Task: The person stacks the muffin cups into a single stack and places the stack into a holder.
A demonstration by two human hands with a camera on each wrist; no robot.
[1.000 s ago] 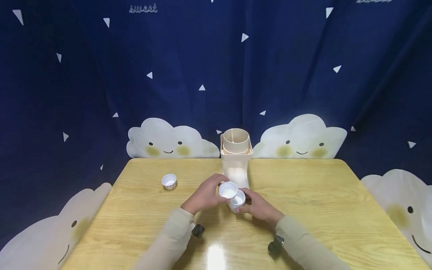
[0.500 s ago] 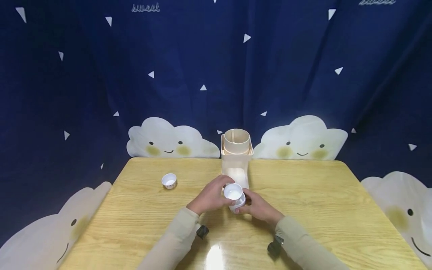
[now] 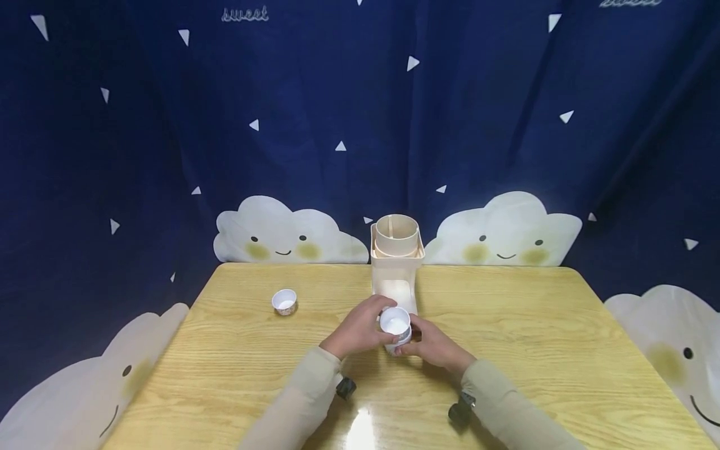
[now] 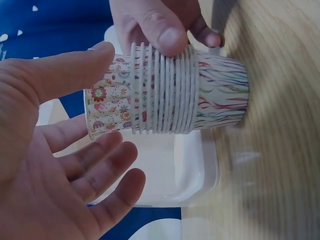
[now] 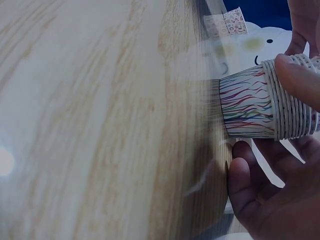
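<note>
A stack of patterned paper cups stands upright on the table, its lowest cup covered in wavy coloured lines. My right hand grips the stack around its rims from the right. At the top sits a floral paper cup, partly nested in the stack with its white inside facing up. My left hand holds this cup from the left, thumb on one side and fingers on the other. Another small paper cup stands alone at the back left.
Directly behind the hands stands a beige plastic holder with a round open tube on top, at the far edge of the wooden table. A dark blue curtain with white clouds hangs behind.
My left hand has moved right and slightly down with the floral cup, from above the stack's left side to on top of it. The right hand has stayed on the stack.
</note>
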